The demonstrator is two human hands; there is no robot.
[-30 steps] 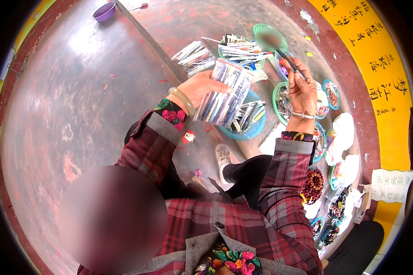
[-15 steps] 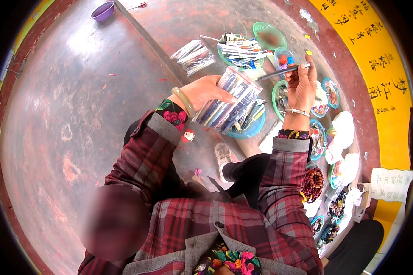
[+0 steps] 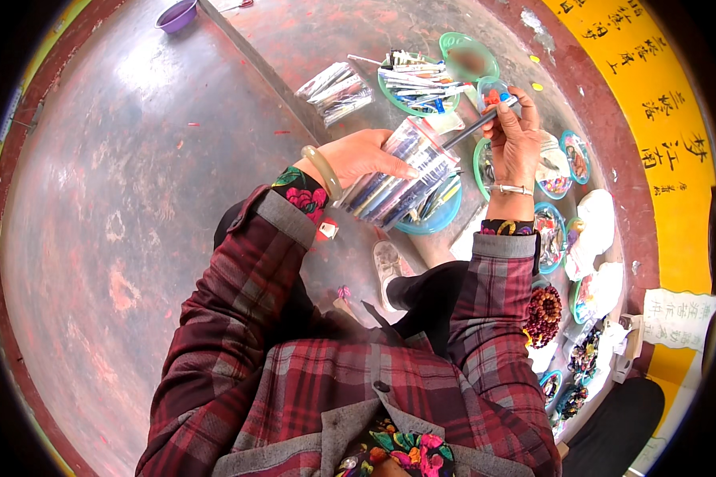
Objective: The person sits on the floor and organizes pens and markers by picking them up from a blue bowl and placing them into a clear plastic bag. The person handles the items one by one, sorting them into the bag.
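Observation:
My left hand grips a clear plastic bag packed with pens, its thumb lying across the front. In the fingers of my right hand is a dark pen, held slanting. The pen's lower end meets the bag's upper right edge; whether it is inside cannot be made out. Under the bag, partly hidden by it, stands a blue basket with more pens. Beyond my hands a green basket is heaped with pens and markers, and a second bag of pens lies on the floor beside it.
A green basket with a brown patch inside is at the back. Several small baskets line the right, among them a blue one, with dark red beads nearer me. A purple basin sits far left. A floor ridge runs diagonally.
My right hand has come slightly down and left, and its raised finger has curled in. The pen is now closer to the bag's edge. My left hand with the bag has barely moved.

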